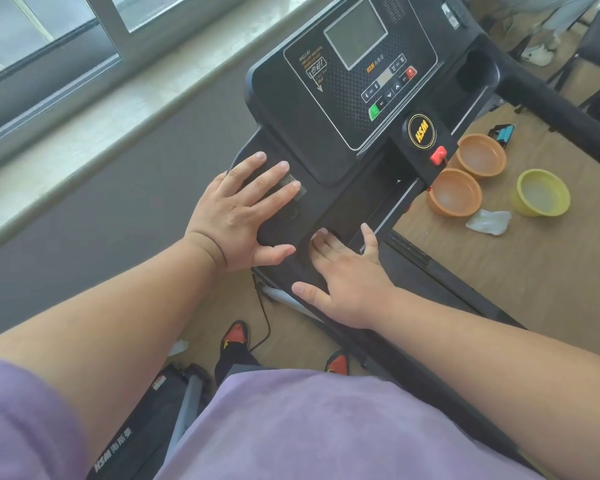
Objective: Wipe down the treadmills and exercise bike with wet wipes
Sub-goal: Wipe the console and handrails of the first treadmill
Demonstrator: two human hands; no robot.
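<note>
The left hand (238,216) lies flat and spread, holding nothing, on the treadmill console (329,109). The right hand (343,271) presses flat into a recessed tray, fingertips (321,237) pinning a mostly hidden white wet wipe (323,231). On the floor lie three bowls: two orange (454,194), one yellow (542,194), beside one crumpled wipe (489,221).

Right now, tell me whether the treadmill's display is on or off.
Off: the display is a blank grey, with no digits or lit segments visible.
</note>
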